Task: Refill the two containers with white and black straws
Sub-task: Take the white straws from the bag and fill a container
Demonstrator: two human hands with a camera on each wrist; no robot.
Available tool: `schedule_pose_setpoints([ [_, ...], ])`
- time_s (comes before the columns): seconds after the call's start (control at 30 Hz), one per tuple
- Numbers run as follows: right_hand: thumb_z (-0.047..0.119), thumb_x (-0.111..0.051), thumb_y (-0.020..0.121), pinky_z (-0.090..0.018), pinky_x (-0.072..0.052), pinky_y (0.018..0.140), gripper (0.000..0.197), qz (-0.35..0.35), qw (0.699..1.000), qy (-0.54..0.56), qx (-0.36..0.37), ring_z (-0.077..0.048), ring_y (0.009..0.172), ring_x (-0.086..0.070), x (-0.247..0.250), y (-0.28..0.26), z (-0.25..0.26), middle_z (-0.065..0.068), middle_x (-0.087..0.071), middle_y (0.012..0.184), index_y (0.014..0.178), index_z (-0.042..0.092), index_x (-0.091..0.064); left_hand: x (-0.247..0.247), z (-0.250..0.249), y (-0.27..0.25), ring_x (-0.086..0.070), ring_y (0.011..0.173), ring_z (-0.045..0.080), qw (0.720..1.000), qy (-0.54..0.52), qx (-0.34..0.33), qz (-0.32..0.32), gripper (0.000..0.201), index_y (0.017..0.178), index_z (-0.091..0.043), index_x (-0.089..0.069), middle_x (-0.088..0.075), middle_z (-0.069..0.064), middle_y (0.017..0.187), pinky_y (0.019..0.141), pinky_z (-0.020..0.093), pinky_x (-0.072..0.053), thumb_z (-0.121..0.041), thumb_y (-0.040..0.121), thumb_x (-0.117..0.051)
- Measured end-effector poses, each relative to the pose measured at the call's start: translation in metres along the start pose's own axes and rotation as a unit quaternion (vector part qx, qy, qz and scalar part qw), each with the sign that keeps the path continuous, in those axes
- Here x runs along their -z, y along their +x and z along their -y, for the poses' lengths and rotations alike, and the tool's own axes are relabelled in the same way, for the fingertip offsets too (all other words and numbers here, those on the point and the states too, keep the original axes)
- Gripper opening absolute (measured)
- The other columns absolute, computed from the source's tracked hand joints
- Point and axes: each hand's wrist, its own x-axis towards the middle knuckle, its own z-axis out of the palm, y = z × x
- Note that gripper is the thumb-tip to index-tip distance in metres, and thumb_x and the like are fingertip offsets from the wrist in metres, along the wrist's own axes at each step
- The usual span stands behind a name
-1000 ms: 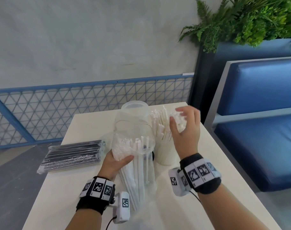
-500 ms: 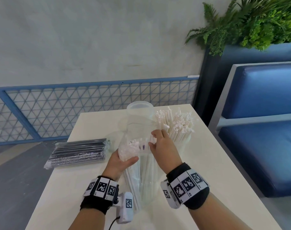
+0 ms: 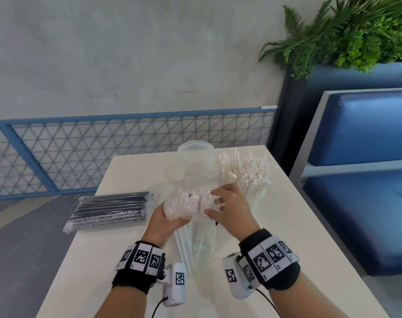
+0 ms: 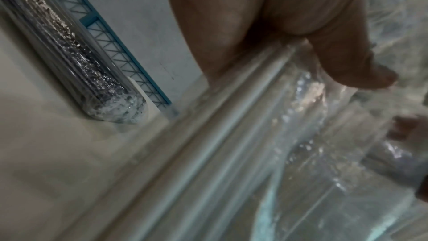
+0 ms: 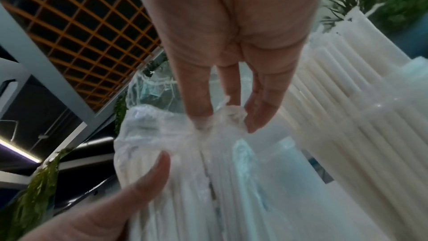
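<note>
A clear plastic bag of white straws stands upright in the middle of the table. My left hand grips its left side near the top; in the left wrist view the thumb presses the film. My right hand closes its fingers and thumb round the straw tops on the right, and its fingertips pinch the crumpled film. Behind stands a container full of white straws, with an empty clear container to its left. A wrapped pack of black straws lies flat at the left.
The cream table ends close on the right, beside a blue bench. A blue mesh railing runs behind the table. A planter with green foliage rises at the back right.
My right hand left the straws in the filled container, came down and left, and took hold of the straw tops in the bag. The left hand kept its grip on the bag.
</note>
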Motion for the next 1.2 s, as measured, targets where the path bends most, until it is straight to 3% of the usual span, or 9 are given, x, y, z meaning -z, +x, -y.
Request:
schedule_pose_setpoints([
  [0.13, 0.029, -0.072, 0.077, -0.011, -0.022, 0.091, 0.035, -0.002, 0.994, -0.107, 0.027, -0.019, 0.109, -0.038, -0.017, -0.007, -0.007, -0.004, -0.036, 0.124, 0.107, 0.010, -0.064, 0.005, 0.004, -0.007, -0.068, 0.091, 0.010, 0.999, 0.029, 0.008, 0.018, 0.061, 0.097, -0.027, -0.062, -0.074, -0.010, 0.088, 0.069, 0.017, -0.054, -0.026, 0.043, -0.090],
  [0.23, 0.022, -0.075, 0.073, -0.022, -0.032, 0.090, 0.025, -0.036, 0.988, -0.111, 0.103, -0.025, 0.102, -0.044, -0.023, -0.009, -0.003, -0.007, -0.051, 0.113, 0.091, 0.008, -0.069, 0.004, 0.002, -0.007, -0.067, 0.094, 0.009, 0.999, 0.028, 0.014, 0.021, 0.080, 0.101, -0.027, -0.061, -0.072, -0.006, 0.096, 0.070, 0.018, -0.054, -0.041, 0.028, -0.090],
  [0.3, 0.020, -0.072, 0.076, -0.025, -0.039, 0.093, 0.034, -0.010, 0.988, -0.087, 0.128, -0.024, 0.104, -0.046, -0.028, -0.007, -0.002, -0.008, -0.057, 0.114, 0.107, 0.007, -0.065, 0.003, -0.001, -0.006, -0.066, 0.093, 0.010, 0.999, 0.013, 0.016, 0.029, 0.077, 0.102, -0.027, -0.059, -0.071, -0.006, 0.096, 0.069, 0.017, -0.054, -0.030, 0.030, -0.087],
  [0.4, 0.022, -0.063, 0.085, -0.022, -0.037, 0.101, 0.051, 0.094, 0.992, -0.024, 0.083, -0.019, 0.115, -0.050, -0.032, -0.003, -0.004, -0.004, -0.059, 0.123, 0.132, 0.010, -0.047, 0.001, -0.007, -0.009, -0.068, 0.087, 0.004, 0.997, 0.005, 0.009, 0.071, 0.081, 0.103, -0.027, -0.056, -0.071, -0.007, 0.093, 0.066, 0.016, -0.053, -0.020, 0.030, -0.089],
  [0.5, 0.019, -0.065, 0.084, -0.018, -0.039, 0.095, 0.044, 0.130, 0.989, 0.041, 0.054, -0.017, 0.112, -0.056, -0.033, 0.002, -0.007, -0.005, -0.062, 0.121, 0.126, 0.009, -0.053, 0.003, -0.009, -0.011, -0.065, 0.098, 0.002, 0.994, -0.009, 0.005, 0.109, 0.082, 0.117, -0.027, -0.049, -0.063, 0.000, 0.112, 0.074, 0.019, -0.054, 0.000, 0.046, -0.081],
  [0.6, 0.018, -0.066, 0.083, -0.021, -0.040, 0.098, 0.038, 0.149, 0.986, 0.070, 0.041, -0.015, 0.112, -0.056, -0.035, 0.006, -0.008, -0.004, -0.063, 0.121, 0.120, 0.008, -0.058, 0.006, -0.007, -0.010, -0.061, 0.108, 0.007, 0.989, -0.018, 0.018, 0.149, 0.094, 0.130, -0.024, -0.041, -0.059, 0.003, 0.123, 0.080, 0.023, -0.053, -0.007, 0.046, -0.081],
  [0.9, 0.015, -0.064, 0.085, -0.020, -0.042, 0.094, 0.040, 0.122, 0.976, 0.181, -0.026, -0.013, 0.113, -0.056, -0.044, 0.009, -0.008, -0.005, -0.063, 0.119, 0.124, 0.011, -0.056, 0.006, 0.004, -0.005, -0.069, 0.091, 0.007, 0.995, -0.033, 0.049, 0.076, 0.092, 0.105, -0.018, -0.060, -0.075, -0.008, 0.093, 0.071, 0.018, -0.054, -0.046, 0.024, -0.092],
  [1.1, 0.018, -0.066, 0.084, -0.025, -0.048, 0.093, 0.035, 0.058, 0.963, 0.262, -0.036, -0.013, 0.105, -0.060, -0.043, 0.010, -0.007, 0.000, -0.065, 0.112, 0.118, 0.013, -0.056, 0.004, 0.012, 0.001, -0.070, 0.082, 0.008, 0.996, -0.059, 0.059, 0.030, 0.072, 0.102, -0.011, -0.062, -0.075, -0.005, 0.082, 0.072, 0.019, -0.054, -0.026, 0.035, -0.083],
  [1.2, 0.019, -0.066, 0.084, -0.016, -0.046, 0.089, 0.031, 0.042, 0.958, 0.284, -0.018, 0.004, 0.097, -0.058, -0.032, 0.014, -0.004, 0.012, -0.063, 0.104, 0.113, 0.018, -0.055, 0.003, 0.013, 0.001, -0.070, 0.074, 0.013, 0.996, -0.068, 0.062, 0.011, 0.046, 0.089, -0.011, -0.065, -0.075, -0.001, 0.074, 0.068, 0.024, -0.056, -0.015, 0.045, -0.079],
])
